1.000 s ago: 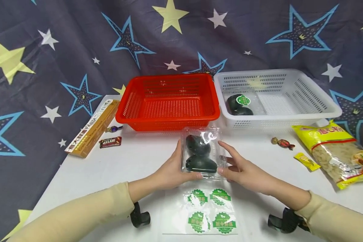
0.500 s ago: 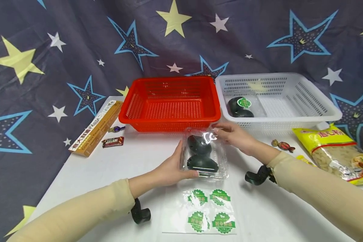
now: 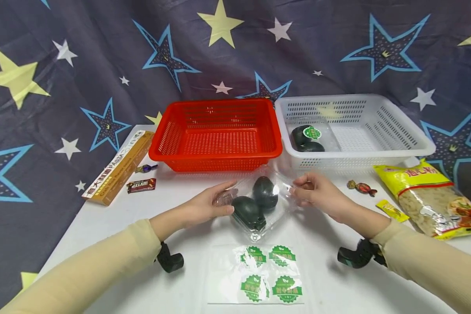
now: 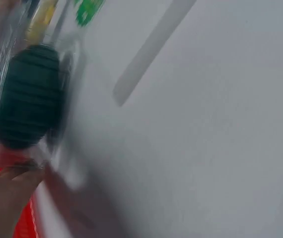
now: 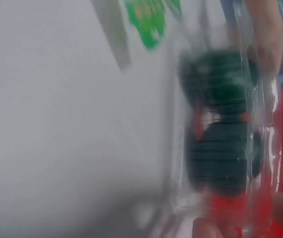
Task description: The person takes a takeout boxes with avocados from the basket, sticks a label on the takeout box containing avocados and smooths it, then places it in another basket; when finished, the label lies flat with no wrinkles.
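Between both hands is a clear plastic clamshell box [image 3: 284,192] with two dark green, avocado-like fruits [image 3: 264,193] inside. It stands turned cornerwise, one corner pointing toward the person. My left hand [image 3: 202,207] grips its left corner, thumb on the near side. At the opposite corner my right hand [image 3: 323,198] pinches the edge with curled fingers. Ridged plastic over one fruit [image 4: 26,96] shows in the blurred left wrist view. Both fruits [image 5: 218,156] appear through the box in the right wrist view. Just nearer lies a sheet of green round stickers [image 3: 223,279].
A red basket [image 3: 216,163] stands behind the box. The white basket [image 3: 361,153] beside it holds a similar box with a green sticker [image 3: 312,132]. Left are a pasta box [image 3: 119,168] and wrapped sweets [image 3: 141,185]; right, more sweets [image 3: 363,188] and a yellow-topped bag [image 3: 431,200].
The box has turned from square-on to cornerwise. My right hand left its near right side, reached the far right corner, then came back nearer with it. My left hand shifted left.
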`<state>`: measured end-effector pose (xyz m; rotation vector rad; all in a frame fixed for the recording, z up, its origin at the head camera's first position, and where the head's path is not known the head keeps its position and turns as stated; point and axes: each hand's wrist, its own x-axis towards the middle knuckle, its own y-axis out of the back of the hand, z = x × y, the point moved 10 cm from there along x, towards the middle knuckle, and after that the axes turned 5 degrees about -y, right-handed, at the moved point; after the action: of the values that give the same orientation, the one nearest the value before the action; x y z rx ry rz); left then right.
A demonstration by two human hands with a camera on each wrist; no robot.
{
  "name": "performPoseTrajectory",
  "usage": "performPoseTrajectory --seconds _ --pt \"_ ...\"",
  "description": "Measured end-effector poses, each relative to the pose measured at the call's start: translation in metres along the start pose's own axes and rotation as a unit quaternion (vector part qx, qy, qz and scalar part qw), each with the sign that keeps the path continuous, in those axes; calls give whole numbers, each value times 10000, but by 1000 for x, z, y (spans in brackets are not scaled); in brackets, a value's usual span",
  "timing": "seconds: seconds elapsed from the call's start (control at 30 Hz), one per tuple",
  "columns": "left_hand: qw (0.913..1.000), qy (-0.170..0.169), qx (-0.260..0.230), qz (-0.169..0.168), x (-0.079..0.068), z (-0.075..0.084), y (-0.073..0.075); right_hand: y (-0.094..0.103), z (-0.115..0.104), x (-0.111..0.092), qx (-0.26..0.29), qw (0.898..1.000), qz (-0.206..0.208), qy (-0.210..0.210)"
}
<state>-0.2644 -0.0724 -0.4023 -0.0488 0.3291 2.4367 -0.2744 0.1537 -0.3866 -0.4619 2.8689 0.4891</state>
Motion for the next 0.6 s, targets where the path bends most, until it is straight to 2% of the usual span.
performPoseTrajectory --seconds 0.2,0.37,0.47,0.6 --pt "9943 163 -1020 279 6 -6 15 -8 7 -28 -284 9988 174 -370" --pt "9929 116 -1092 457 13 -3 19 -18 4 -45 -637 9969 172 -418" --pt "9924 132 -1123 476 16 -2 19 -20 -4 -49 -1167 9930 31 -181" --pt "9921 211 -1086 587 17 -1 19 -16 -22 -38 -1729 9827 -136 655"
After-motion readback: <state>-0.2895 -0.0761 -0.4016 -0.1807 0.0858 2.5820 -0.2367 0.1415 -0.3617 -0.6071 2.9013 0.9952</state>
